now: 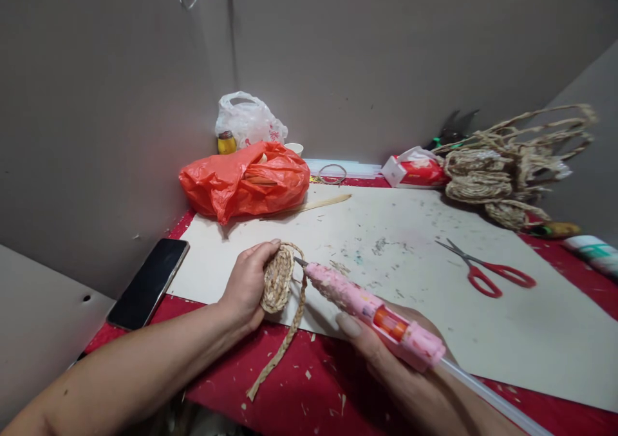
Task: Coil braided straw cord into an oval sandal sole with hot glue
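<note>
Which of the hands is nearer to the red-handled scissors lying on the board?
The right hand. It holds the pink glue gun just left of the red-handled scissors, while the left hand grips the coiled straw braid disc, farther left.

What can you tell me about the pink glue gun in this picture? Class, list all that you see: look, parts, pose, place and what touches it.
The glue gun is pink, its body crusted with dried glue, with an orange band near the middle. A clear glue stick runs out of its back end. Its thin metal nozzle points left and up, its tip at the rim of a coiled braided straw disc. The right hand grips it from below above the red table; the left hand holds the disc on edge.
</note>
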A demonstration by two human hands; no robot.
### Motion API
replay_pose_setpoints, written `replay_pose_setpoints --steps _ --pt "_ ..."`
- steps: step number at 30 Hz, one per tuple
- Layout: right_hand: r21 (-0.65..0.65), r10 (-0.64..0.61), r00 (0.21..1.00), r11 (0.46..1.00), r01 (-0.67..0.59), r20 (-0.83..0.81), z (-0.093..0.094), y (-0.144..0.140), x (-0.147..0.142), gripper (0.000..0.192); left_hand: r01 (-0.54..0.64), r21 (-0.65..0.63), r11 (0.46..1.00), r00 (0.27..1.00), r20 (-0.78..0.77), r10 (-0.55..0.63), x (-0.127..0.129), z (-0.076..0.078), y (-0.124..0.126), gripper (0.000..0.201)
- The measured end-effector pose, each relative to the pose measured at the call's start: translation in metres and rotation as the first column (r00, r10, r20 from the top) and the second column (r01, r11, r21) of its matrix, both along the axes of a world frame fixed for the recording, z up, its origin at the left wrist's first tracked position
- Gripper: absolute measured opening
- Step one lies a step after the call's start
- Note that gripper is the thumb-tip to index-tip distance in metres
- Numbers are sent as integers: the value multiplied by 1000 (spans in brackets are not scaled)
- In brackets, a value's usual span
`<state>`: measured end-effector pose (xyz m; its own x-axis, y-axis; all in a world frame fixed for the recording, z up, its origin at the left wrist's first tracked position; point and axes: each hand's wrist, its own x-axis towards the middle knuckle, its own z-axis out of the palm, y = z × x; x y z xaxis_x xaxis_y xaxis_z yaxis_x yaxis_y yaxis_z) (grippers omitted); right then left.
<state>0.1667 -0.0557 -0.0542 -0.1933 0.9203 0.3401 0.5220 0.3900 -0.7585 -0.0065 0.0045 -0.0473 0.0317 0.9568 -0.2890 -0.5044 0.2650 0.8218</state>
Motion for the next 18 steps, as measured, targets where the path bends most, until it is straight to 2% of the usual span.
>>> replay_pose_setpoints --steps 6,18 --pt "-52 21 999 998 -23 -41 5 -3 -1 19 -17 -39 999 1000 25 18 0 0 1 18" --pt "34 -6 997 999 9 -73 4 -3 -6 19 -25 -65 998 997 76 29 0 0 2 15"
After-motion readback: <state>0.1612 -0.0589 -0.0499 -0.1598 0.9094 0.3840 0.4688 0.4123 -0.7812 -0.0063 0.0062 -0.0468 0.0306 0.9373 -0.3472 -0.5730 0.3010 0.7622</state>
